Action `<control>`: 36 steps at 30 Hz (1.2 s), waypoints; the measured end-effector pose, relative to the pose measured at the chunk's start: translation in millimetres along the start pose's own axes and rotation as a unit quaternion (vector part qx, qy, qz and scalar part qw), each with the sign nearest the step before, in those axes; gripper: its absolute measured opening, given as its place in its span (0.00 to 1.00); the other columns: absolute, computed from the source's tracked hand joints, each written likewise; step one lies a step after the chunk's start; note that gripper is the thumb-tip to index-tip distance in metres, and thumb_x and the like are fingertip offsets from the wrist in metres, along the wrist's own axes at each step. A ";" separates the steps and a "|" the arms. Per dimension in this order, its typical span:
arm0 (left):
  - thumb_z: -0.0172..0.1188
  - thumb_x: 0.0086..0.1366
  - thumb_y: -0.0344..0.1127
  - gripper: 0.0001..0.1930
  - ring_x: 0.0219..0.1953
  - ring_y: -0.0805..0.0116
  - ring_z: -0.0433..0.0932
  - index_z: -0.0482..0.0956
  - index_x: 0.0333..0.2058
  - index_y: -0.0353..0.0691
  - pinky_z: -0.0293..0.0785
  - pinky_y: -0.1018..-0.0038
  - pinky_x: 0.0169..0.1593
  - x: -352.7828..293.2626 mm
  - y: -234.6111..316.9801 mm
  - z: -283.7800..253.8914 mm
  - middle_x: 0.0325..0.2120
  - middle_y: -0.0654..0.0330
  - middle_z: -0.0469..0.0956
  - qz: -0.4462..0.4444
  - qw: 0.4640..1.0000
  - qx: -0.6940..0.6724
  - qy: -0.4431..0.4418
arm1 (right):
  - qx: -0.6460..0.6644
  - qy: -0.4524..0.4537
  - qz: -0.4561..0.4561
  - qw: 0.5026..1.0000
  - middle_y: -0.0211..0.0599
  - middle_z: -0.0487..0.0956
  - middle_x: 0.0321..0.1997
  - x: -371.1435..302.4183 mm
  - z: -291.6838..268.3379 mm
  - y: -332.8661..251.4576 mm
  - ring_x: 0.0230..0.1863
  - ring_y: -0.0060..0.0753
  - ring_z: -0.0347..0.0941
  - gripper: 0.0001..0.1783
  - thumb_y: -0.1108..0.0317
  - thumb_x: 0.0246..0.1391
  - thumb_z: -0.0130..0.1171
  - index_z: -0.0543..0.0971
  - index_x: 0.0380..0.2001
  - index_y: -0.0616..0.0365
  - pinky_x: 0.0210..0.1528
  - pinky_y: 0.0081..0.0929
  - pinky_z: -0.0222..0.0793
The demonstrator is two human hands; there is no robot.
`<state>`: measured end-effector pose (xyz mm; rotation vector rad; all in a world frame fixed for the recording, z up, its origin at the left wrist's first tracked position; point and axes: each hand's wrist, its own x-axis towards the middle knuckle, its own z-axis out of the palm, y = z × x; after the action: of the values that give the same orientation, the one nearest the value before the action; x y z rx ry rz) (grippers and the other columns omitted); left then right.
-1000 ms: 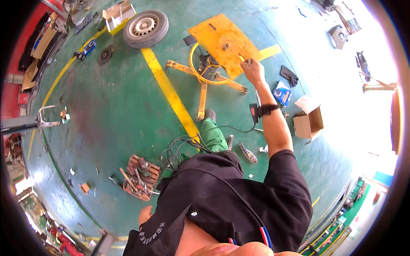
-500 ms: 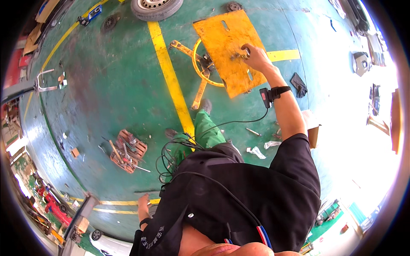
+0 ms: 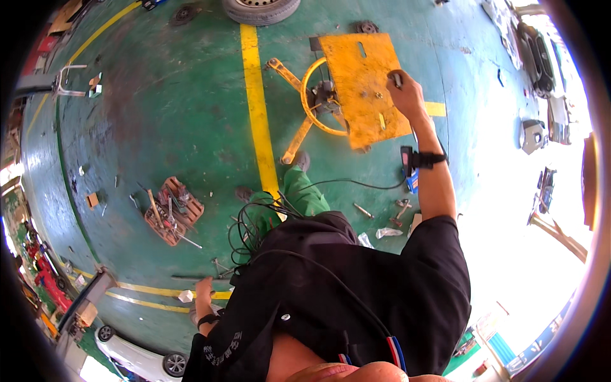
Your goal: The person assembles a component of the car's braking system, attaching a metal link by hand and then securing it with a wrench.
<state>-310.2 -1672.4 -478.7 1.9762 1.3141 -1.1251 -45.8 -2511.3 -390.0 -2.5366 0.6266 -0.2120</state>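
My right hand (image 3: 407, 95) is closed around a small silvery metal cylinder (image 3: 398, 80), over the right edge of an orange metal plate (image 3: 363, 76). Slots are cut through the plate, and a few small metal pieces (image 3: 379, 95) lie on it. Under its left side show a yellow ring (image 3: 304, 89) and splayed legs (image 3: 297, 140) of a stand. My left hand (image 3: 203, 291) hangs low by my left side, its fingers loosely extended and partly hidden. Near its fingertips a long dark bar (image 3: 184, 278) shows against the floor; no grip on it is visible.
A tray of hand tools (image 3: 167, 223) lies on the green floor to my left. At the top stands a wheel with a tyre (image 3: 261, 14). Loose parts and plastic wrap (image 3: 388, 232) lie below my right arm. A cable (image 3: 356, 181) runs from my right wrist to my waist.
My right hand has moved from the middle of the plate to its right edge, with the metal cylinder now showing in it. The view has shifted, and my left hand still hangs low.
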 end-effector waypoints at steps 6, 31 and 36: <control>0.56 0.65 0.54 0.22 0.24 0.62 0.73 0.79 0.32 0.36 0.73 0.62 0.31 65.1 34.7 -36.7 0.21 0.59 0.72 0.115 0.992 -0.048 -0.028 | 0.410 -0.131 0.025 0.902 0.27 0.80 0.34 -79.3 -20.1 -165.1 0.30 0.14 0.68 0.15 0.70 0.60 0.57 0.78 0.49 0.61 0.32 0.15 0.65; 0.67 0.57 0.30 0.11 0.31 0.82 0.70 0.77 0.37 0.34 0.67 0.79 0.33 -148.4 -92.7 -169.5 0.29 0.67 0.76 0.237 0.669 -0.655 0.260 | 0.421 -0.849 -0.150 0.284 0.38 0.78 0.39 -572.8 247.6 -754.1 0.37 0.29 0.74 0.16 0.66 0.63 0.59 0.74 0.49 0.64 0.44 0.29 0.72; 0.72 0.55 0.31 0.12 0.30 0.83 0.69 0.79 0.35 0.34 0.64 0.82 0.33 -107.4 -167.5 -187.1 0.27 0.70 0.75 0.234 0.581 -0.743 0.236 | 0.367 -0.900 -0.139 0.192 0.43 0.80 0.42 -648.2 276.0 -818.9 0.41 0.35 0.74 0.21 0.60 0.68 0.51 0.74 0.53 0.68 0.50 0.36 0.70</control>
<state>-417.1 -1513.7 -283.9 1.0019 1.0776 0.7888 -222.9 -1459.3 -220.4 -0.4361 -0.8059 1.6429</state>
